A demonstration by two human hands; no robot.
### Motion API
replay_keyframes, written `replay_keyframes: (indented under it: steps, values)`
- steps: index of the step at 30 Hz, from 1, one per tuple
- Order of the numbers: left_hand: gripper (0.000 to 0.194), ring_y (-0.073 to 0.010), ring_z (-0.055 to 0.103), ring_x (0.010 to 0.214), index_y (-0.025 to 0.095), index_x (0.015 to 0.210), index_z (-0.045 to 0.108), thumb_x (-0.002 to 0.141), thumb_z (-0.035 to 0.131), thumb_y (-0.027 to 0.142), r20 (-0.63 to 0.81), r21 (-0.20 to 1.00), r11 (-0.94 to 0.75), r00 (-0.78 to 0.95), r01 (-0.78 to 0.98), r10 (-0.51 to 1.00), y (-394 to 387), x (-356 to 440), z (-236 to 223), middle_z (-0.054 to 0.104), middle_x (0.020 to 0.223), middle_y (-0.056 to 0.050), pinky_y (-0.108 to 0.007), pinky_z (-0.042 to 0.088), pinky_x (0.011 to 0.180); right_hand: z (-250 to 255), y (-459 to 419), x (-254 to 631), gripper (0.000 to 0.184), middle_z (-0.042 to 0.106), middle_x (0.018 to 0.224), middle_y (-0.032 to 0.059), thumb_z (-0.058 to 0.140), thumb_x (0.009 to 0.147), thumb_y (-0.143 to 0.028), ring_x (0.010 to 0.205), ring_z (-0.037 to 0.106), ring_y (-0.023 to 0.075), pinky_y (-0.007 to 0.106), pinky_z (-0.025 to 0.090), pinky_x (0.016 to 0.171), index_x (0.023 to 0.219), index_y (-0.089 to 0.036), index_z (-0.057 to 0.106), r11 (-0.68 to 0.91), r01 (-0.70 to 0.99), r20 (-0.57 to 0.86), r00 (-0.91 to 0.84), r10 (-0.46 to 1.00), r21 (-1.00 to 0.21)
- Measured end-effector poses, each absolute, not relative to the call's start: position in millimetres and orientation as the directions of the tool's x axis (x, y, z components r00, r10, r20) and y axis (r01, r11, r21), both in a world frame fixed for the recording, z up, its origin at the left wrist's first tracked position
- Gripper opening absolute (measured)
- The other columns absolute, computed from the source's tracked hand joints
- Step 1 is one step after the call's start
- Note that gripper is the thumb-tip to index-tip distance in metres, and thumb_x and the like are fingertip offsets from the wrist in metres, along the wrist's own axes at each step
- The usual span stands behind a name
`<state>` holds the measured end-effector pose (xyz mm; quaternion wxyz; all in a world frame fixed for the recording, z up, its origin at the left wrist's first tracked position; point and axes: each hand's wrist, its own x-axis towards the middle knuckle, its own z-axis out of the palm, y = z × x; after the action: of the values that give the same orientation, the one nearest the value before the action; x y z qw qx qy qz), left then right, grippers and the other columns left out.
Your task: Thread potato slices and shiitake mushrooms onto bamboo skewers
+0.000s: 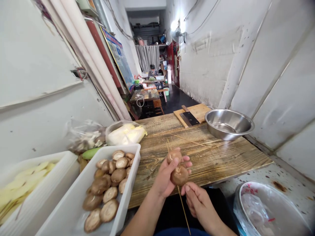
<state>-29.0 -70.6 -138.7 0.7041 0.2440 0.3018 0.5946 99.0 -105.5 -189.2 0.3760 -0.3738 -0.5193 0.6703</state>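
Note:
My left hand [164, 178] is closed around two brown shiitake mushrooms, an upper one [174, 156] and a lower one [179, 175]. A thin bamboo skewer [183, 206] runs out below the lower cap towards my lap, and thin tips show above the upper cap. Just under the lower mushroom, my right hand [197, 198] is pinched shut, apparently on the end of a second skewer mostly hidden by the fingers. To the left, a white plastic bin [130, 193] holds several loose shiitake mushrooms [118, 176], some with gills up.
Loose skewers [189, 139] lie on the wooden table [155, 131]. Behind them are a cleaver [189, 118] on a cutting board [200, 111] and a steel basin [228, 123]. Sliced potatoes fill another bin [70, 160] at left. A lined bucket [283, 209] stands lower right.

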Motion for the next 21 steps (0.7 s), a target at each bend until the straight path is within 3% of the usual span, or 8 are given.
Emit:
replay_keyframes:
  steps: [6,8,11,13,16,18,19,21]
  values:
    - [0.056,-0.0135,0.06,0.06,0.018,0.117,0.052,0.067,0.076,0.029,-0.129,0.801,0.125,0.034,-0.585,0.991,-74.5,-23.9,-132.3,0.062,0.07,-0.001,-0.027,0.047,0.062,-193.2,-113.2,96.7,0.045,0.017,0.042,-0.0146,0.046,0.083,-0.065,0.033,0.011,0.0039,0.016,0.013,0.03,0.076,-0.021,0.046,-0.341,-0.187,-0.198,-0.529,0.826,-0.921]
    - [0.053,-0.0127,0.059,0.057,0.017,0.112,0.054,0.066,0.076,0.03,-0.143,0.824,0.093,-0.048,-0.558,0.989,-75.4,-20.1,-132.2,0.06,0.065,0.001,-0.024,0.046,0.058,-195.1,-113.2,96.6,0.044,0.026,0.043,-0.0118,0.044,0.086,-0.063,0.033,0.021,0.0052,0.017,0.024,0.032,0.076,-0.02,0.048,-0.209,-0.143,-0.122,-0.46,0.88,-0.967]
    - [0.052,-0.0123,0.058,0.055,0.014,0.108,0.054,0.064,0.076,0.031,-0.184,0.853,0.082,-0.15,-0.516,0.971,-75.6,-14.6,-134.4,0.06,0.061,0.001,-0.023,0.045,0.055,-197.8,-112.8,97.6,0.042,0.05,0.06,-0.0009,0.045,0.087,-0.057,0.051,0.046,0.0101,0.023,0.043,0.054,0.075,-0.019,0.055,0.172,0.028,0.158,-0.273,0.949,-0.985]
    - [0.051,-0.0118,0.057,0.054,0.013,0.105,0.054,0.064,0.077,0.031,-0.206,0.858,0.084,-0.19,-0.506,0.96,-75.7,-11.8,-136.6,0.06,0.058,0.001,-0.022,0.045,0.054,-198.1,-113.9,99.9,0.041,0.054,0.067,0.0017,0.048,0.086,-0.056,0.059,0.051,0.0116,0.025,0.045,0.061,0.074,-0.018,0.057,0.216,0.054,0.197,-0.238,0.951,-0.975]
    - [0.049,-0.0114,0.057,0.053,0.013,0.104,0.053,0.065,0.076,0.031,-0.231,0.844,0.106,-0.177,-0.526,0.957,-76.2,-9.6,-138.6,0.059,0.058,0.002,-0.022,0.045,0.053,-197.9,-117.2,107.3,0.038,0.038,0.049,-0.0081,0.05,0.085,-0.057,0.037,0.033,0.006,0.018,0.036,0.039,0.074,-0.021,0.051,-0.175,-0.148,-0.105,-0.39,0.915,-0.973]
    - [0.048,-0.0116,0.058,0.053,0.013,0.105,0.053,0.065,0.075,0.031,-0.232,0.829,0.12,-0.142,-0.546,0.962,-77.1,-8.8,-137.9,0.059,0.059,0.002,-0.022,0.045,0.052,-199.8,-119.0,114.0,0.037,0.021,0.041,-0.0143,0.054,0.082,-0.059,0.028,0.011,0.004,0.014,0.021,0.026,0.074,-0.024,0.045,-0.505,-0.27,-0.275,-0.588,0.76,-0.82]
    - [0.049,-0.0118,0.058,0.053,0.013,0.104,0.053,0.065,0.076,0.031,-0.231,0.821,0.123,-0.128,-0.557,0.964,-77.7,-8.3,-137.0,0.059,0.06,0.002,-0.022,0.045,0.052,-201.7,-119.6,117.1,0.039,0.016,0.039,-0.0159,0.055,0.079,-0.061,0.026,0.004,0.0035,0.014,0.016,0.024,0.073,-0.024,0.042,-0.597,-0.297,-0.292,-0.66,0.692,-0.745]
    - [0.049,-0.0122,0.058,0.053,0.014,0.103,0.054,0.063,0.077,0.031,-0.227,0.81,0.125,-0.11,-0.573,0.968,-79.2,-7.1,-134.9,0.059,0.061,0.002,-0.023,0.046,0.052,-206.0,-120.4,121.6,0.042,0.015,0.038,-0.0167,0.054,0.078,-0.063,0.024,0.001,0.0031,0.013,0.014,0.021,0.071,-0.025,0.04,-0.597,-0.299,-0.268,-0.685,0.677,-0.744]
